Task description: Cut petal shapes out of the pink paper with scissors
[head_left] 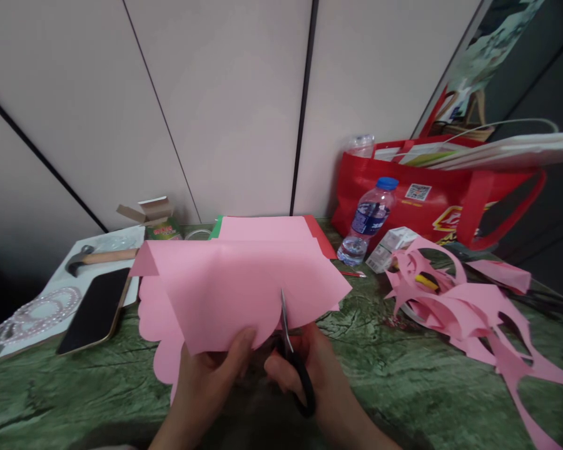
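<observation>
Cutting was partway through. The left hand (216, 369) had the pink sheet (216, 287) pinched at its lower edge, thumb on top, fingers underneath. The right hand (309, 362) was closed round the black-handled scissors (301, 381), fingers in the loops, one blade over the sheet and the other out of view beneath it.

Sheet position: raised in front of the person, above the green marbled table (98, 390), folded over at its far left corner. A curved edge ran from near the left thumb up to the blades; past the tips I saw no cut, and the section right of them looked joined on. So my read: this curve was begun, not finished.

Already shaped: scalloped pink paper (162, 312), under and left of the sheet. Offcuts: a tangle of curvy pink scraps (488, 312) on the right (decent pile, so plenty of trimming done, I'd judge). More pink paper (265, 228) lay flat behind, over red and green sheets; couldn't tell if any of it needed cutting.

Nearby: water bottle (368, 219) and small carton (391, 247) by the red bag (403, 200); hammer (107, 255), phone (96, 309) and beads (37, 315) on the left.
</observation>
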